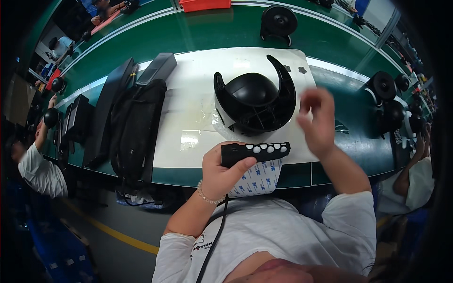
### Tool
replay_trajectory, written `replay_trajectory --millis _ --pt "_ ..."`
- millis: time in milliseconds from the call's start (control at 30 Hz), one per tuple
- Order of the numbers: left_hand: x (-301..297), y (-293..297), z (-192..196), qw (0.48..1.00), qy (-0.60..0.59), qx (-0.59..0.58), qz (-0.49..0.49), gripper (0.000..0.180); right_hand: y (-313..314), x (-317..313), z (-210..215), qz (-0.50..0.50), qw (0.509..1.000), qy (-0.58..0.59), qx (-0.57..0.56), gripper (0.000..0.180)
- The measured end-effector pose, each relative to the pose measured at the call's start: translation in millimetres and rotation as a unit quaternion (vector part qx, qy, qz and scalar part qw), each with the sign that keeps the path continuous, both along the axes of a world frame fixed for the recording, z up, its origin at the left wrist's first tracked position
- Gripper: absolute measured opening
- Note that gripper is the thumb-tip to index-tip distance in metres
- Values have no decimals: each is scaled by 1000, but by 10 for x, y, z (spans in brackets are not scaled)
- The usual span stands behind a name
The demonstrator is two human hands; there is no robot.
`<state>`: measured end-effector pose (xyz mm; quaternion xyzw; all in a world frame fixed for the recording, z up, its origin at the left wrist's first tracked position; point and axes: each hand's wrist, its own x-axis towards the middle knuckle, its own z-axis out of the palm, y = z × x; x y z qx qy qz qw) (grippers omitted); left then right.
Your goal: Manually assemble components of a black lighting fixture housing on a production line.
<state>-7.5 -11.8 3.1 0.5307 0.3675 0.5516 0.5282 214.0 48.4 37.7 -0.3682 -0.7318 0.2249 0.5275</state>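
My left hand (225,170) is closed around a black oblong part (231,154), its thumb across the near edge. A row of white round pads runs along the part's right half. Under it hangs a printed white backing sheet (255,181), partly covered by the part. My right hand (318,120) is raised to the right, its fingers bent and smeared by motion; whether they pinch anything cannot be made out. Between and beyond my hands, a black dome-shaped housing (252,92) with two upswept curved arms rests on the white mat (188,108).
To the left lie a black fabric bag (139,127), a long black box (106,118) and a grey box (158,68). A round black unit (279,21) stands at the back, near a red bin (205,4). More black units (382,87) stand right; co-workers sit either side.
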Motion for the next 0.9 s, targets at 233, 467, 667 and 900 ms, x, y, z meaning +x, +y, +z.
replay_trajectory --millis 233,467,667,900 --pt "118 6 114 998 -55 29 12 21 -305 -265 66 131 982 -112 76 35" --pt "-12 34 -75 994 22 106 -17 10 -254 -243 36 119 967 -133 180 27" --pt "-1 36 -7 987 107 115 19 12 -299 -198 52 64 884 -217 410 21" --pt "5 43 -2 974 126 190 12 17 -352 -301 100 89 935 -211 273 23"
